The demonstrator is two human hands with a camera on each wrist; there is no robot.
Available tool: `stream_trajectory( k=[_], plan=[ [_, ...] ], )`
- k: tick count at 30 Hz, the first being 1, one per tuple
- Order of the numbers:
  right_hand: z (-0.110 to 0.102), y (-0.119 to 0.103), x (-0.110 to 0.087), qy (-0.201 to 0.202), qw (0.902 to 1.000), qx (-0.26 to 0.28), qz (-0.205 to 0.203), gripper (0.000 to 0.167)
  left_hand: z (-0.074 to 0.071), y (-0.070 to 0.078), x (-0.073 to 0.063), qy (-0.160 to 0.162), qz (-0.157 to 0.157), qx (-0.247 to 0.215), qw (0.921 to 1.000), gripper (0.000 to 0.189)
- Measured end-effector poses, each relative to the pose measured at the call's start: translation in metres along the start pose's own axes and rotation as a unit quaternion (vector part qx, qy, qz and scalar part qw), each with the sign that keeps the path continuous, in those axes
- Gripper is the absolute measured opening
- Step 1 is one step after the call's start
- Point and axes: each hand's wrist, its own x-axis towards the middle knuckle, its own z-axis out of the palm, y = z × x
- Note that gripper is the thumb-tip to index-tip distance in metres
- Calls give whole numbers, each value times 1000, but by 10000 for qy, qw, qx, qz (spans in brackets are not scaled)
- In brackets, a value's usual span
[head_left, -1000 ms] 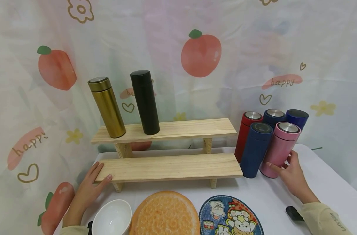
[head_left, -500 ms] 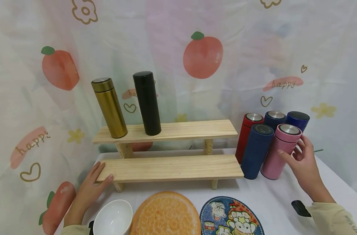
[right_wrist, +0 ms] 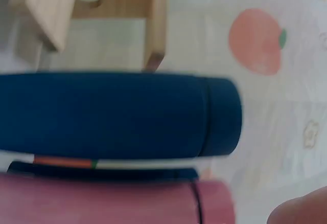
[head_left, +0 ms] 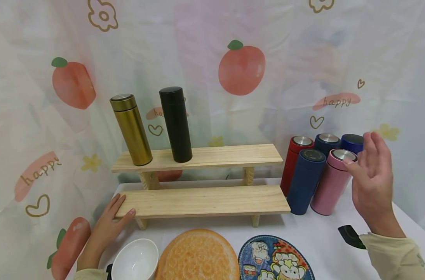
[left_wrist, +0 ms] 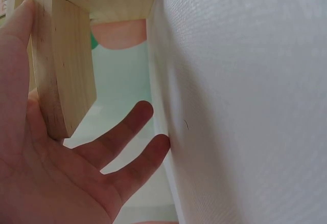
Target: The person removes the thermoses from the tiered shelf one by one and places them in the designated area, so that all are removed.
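Note:
My right hand (head_left: 375, 182) is raised beside the pink thermos (head_left: 331, 186), with its fingers extended and nothing in it. The thumb overlaps the pink thermos's lid in the head view. Around that bottle several more stand upright: a matte blue thermos (head_left: 305, 182), a red thermos (head_left: 292, 167), a dark blue thermos (head_left: 327, 140) and a glossy blue thermos (head_left: 352, 142), partly hidden. My left hand (head_left: 105, 227) rests on the left end of the lower shelf of a wooden two-tier rack (head_left: 202, 200). In the left wrist view two straight fingers (left_wrist: 130, 170) extend below the board.
On the upper tier stand a gold thermos (head_left: 131, 132) and a black thermos (head_left: 176, 126). Along the front lie a white bowl (head_left: 135, 260), a round orange-brown mat (head_left: 198, 256) and a blue cartoon mat (head_left: 275, 256). A printed curtain (head_left: 198, 70) hangs behind the white table.
My right hand has risen from the pink thermos's lower body past its lid, moved right and let go. The thermos keeps its place. The left hand stays on the shelf end.

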Motion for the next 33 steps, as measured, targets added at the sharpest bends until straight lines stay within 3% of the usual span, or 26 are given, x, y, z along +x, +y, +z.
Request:
stream_trajectory(
  k=[4,7,16,22,28,33],
  plan=[
    [27,-2,-2,-198,9968,744,-194,76,0,1,-1,-6,-10,-33,10000,86],
    [45,1,-3,-434,9940,976,-236,76,-1,1,0,-15,-33,-17,10000,86],
    [101,18,-5,-919,9919,860,165,75,0,0,2,-77,-138,14,9999,88],
    [139,38,-2,-1198,9909,394,473,77,1,-3,2,-72,-170,22,9998,88],
    [175,64,2,-1578,9829,129,938,82,1,-5,2,-25,-142,24,9999,86],
    [205,82,3,-1933,9708,-36,1424,88,1,-4,3,32,-94,40,9999,86]
  ],
)
